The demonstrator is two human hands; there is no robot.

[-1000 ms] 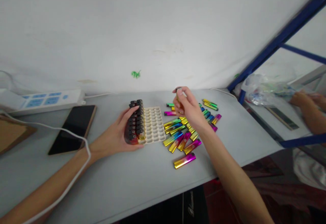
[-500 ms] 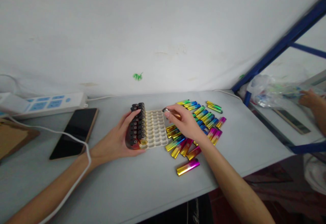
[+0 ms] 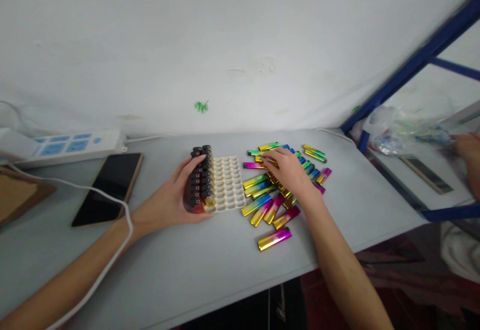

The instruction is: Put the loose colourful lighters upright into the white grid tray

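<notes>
A white honeycomb tray (image 3: 229, 182) rests on the table, with bare cells on its right side. Black-topped lighters (image 3: 195, 182) stand upright in rows along its left side. My left hand (image 3: 176, 190) wraps around that end, fingers over the lighter tops and thumb along the near edge. My right hand (image 3: 290, 167) is over a loose pile of shiny gradient-coloured lighters (image 3: 257, 202) right of the tray. Its fingertips are pinched at a lighter near the pile's far side, mostly covered by the hand. One yellow-and-magenta lighter (image 3: 274, 239) lies apart, nearer the front.
At the left lie a black phone (image 3: 108, 187), a white power strip (image 3: 75, 144) and brown cardboard (image 3: 22, 195). A white cable (image 3: 125, 210) crosses above my left forearm. A blue metal frame (image 3: 397, 80) stands at the right, with plastic bags (image 3: 390, 130) and another person's hand (image 3: 467, 150) beyond.
My right hand has moved right from the tray's far right corner to the pile. A magenta lighter and a green one now show left of its fingertips. My left hand keeps its hold.
</notes>
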